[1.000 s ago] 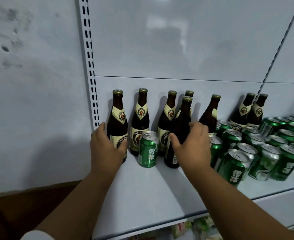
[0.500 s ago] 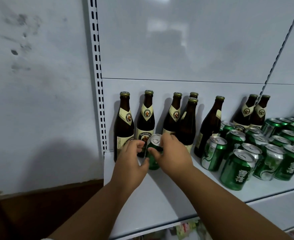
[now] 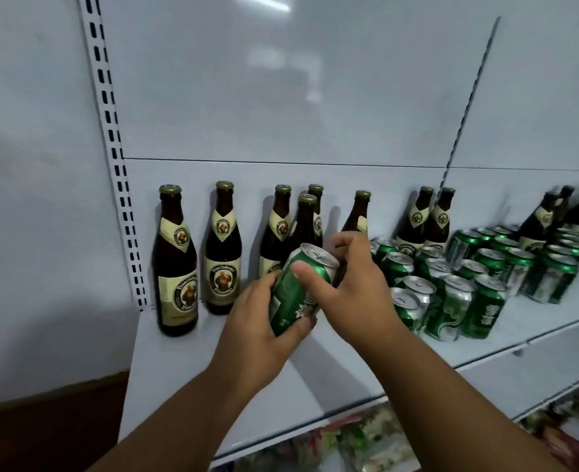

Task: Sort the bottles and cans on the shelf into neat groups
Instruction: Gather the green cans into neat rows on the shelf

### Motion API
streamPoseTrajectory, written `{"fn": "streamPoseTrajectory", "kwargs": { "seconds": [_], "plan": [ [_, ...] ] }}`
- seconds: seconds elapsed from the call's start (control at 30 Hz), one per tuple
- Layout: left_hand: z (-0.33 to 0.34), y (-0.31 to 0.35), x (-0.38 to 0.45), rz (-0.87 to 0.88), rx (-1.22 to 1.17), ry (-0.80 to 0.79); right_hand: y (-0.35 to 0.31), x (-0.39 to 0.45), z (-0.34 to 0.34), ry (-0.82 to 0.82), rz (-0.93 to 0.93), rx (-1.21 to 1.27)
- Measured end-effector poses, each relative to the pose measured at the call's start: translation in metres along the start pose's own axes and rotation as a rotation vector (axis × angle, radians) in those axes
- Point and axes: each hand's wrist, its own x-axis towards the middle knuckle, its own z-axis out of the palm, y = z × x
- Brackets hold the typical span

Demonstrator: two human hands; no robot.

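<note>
- The left hand curls round the lower half of a green can, and the right hand pinches its upper half with the thumb across the front. The can is tilted, lifted off the shelf, in front of the bottles.
- Risk on the left: the two bottles nearest the slotted upright stand close to the left forearm; a sideways swing of that arm could likely knock one over.
- Risk in the middle: the can is held right in front of a tight cluster of three bottles, one partly hidden; pushing it back could tip them against each other.
- Risk on the right: the can group is packed close to the shelf's front edge, so setting the held can down carelessly might shove a front can off.
- Count: eight bottles stand in the left bay, counting the pair by the divider line; at least three more show blurred at far right.
- Cans: one in the hands, and roughly twenty on the shelf; blur prevents an exact count.
</note>
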Motion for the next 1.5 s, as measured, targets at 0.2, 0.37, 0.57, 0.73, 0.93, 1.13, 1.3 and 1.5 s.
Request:
{"fn": "streamPoseTrajectory", "kwargs": {
  "seconds": [0.2,0.37,0.57,0.73,0.93,1.13,1.3,1.5],
  "plan": [
    [0.089,0.063,-0.014,-0.051,-0.217,-0.168,0.05,-0.011,-0.09,0.056,0.041,-0.161],
    [0.192,0.1,-0.021,-0.112,-0.279,-0.216,0.108,-0.02,-0.173,0.019,0.102,-0.361],
    [0.317,0.136,-0.016,-0.247,-0.271,-0.304,0.195,-0.014,-0.267,-0.012,0.252,-0.419],
    [0.377,0.15,-0.023,-0.35,-0.182,-0.185,0.241,0.009,-0.306,-0.01,0.284,-0.461],
    [0.409,0.152,-0.006,-0.367,-0.235,-0.28,0.27,0.056,-0.314,-0.106,0.205,-0.502],
    [0.432,0.148,0.021,-0.398,-0.302,-0.227,0.293,0.078,-0.302,-0.257,0.209,-0.499],
    [0.447,0.149,0.033,-0.444,-0.294,-0.128,0.311,0.09,-0.298,-0.288,0.14,-0.422],
    [0.472,0.159,0.035,-0.41,-0.219,-0.052,0.353,0.093,-0.316,-0.193,0.195,0.078]
  ]
}}
